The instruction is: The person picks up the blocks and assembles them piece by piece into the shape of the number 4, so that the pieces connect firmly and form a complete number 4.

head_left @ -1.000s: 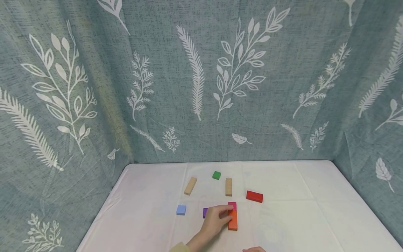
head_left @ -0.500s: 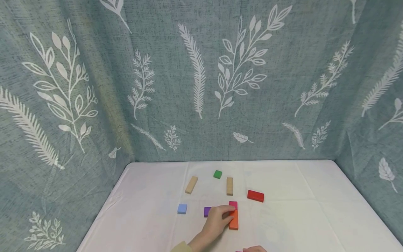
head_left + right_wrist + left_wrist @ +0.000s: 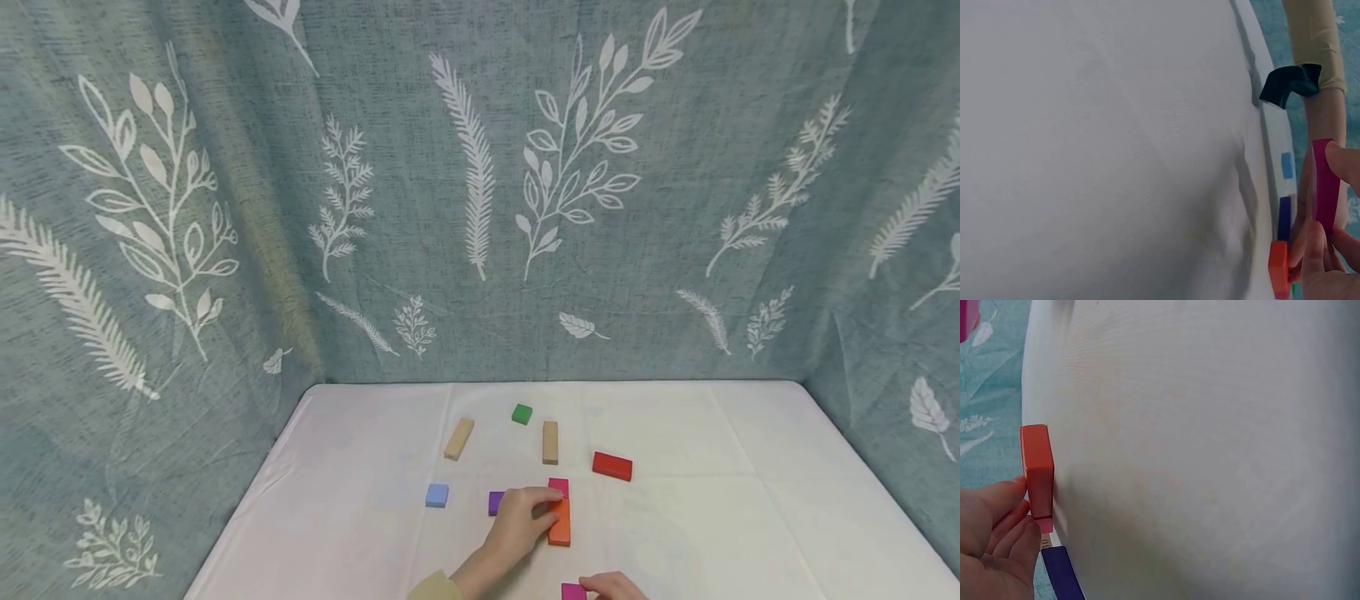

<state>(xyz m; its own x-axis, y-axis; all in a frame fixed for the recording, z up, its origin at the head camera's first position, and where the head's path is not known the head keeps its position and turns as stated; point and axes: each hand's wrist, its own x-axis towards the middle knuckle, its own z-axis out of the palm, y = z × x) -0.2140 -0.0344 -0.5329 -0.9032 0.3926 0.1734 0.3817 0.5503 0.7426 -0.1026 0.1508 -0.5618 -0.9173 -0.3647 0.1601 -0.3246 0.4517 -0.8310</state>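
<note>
My left hand [image 3: 516, 523] holds an orange block [image 3: 559, 530] on the white table, thumb on its near side and fingers at its far end. A pink block [image 3: 558, 485] lies end to end with the orange one, partly covered by the fingers. Just left of that hand a purple block [image 3: 496, 502] is partly hidden. At the bottom edge of the head view, my right hand [image 3: 615, 586] pinches a magenta block [image 3: 1326, 187] between thumb and fingers. In the right wrist view this block stands out in front of the left forearm.
Farther back on the white tablecloth [image 3: 697, 517] lie two plain wooden blocks [image 3: 551, 442], a green block [image 3: 522, 414] and a red block [image 3: 612, 466]. A light blue block [image 3: 437, 495] is on the left. Patterned teal curtains [image 3: 420, 208] enclose the table.
My right hand has come farther into the head view from the bottom, bringing the magenta block into sight. The left hand stays at the orange block; the whole view shifts slightly.
</note>
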